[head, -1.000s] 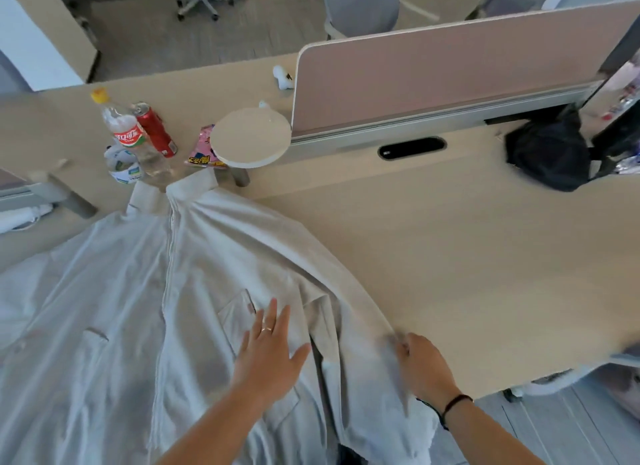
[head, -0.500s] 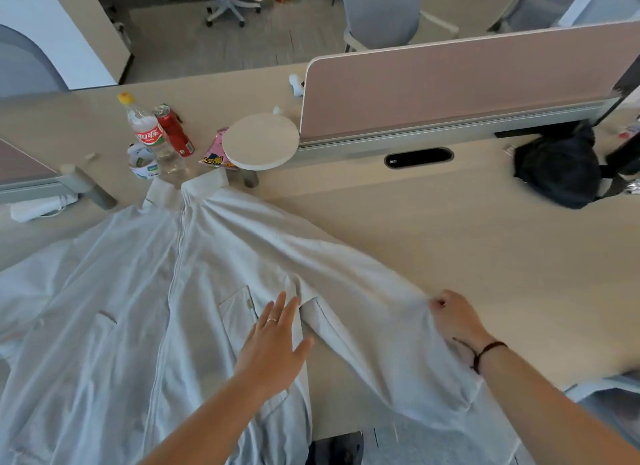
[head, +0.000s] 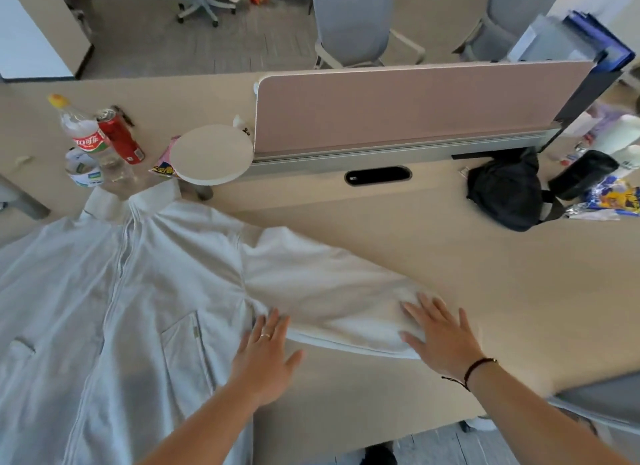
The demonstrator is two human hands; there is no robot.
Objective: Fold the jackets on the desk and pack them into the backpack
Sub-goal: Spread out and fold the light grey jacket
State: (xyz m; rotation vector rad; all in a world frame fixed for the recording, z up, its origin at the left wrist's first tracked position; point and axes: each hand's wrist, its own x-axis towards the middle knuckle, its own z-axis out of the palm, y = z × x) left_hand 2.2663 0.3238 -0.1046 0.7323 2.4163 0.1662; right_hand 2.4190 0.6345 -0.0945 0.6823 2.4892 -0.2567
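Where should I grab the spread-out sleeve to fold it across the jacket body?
Probably at the cuff end of the sleeve, under the right hand. Come from the desk's bare right side and pinch the free edge: the sleeve lies flat, angled away from the jacket, while the left hand presses near the armpit.

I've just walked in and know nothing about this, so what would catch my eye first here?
A pale grey jacket lies zipped and spread flat on the desk, one sleeve stretched out to the right. The left hand presses near its armpit, and the right hand flattens the cuff end. A black backpack waits at the far right by the divider.
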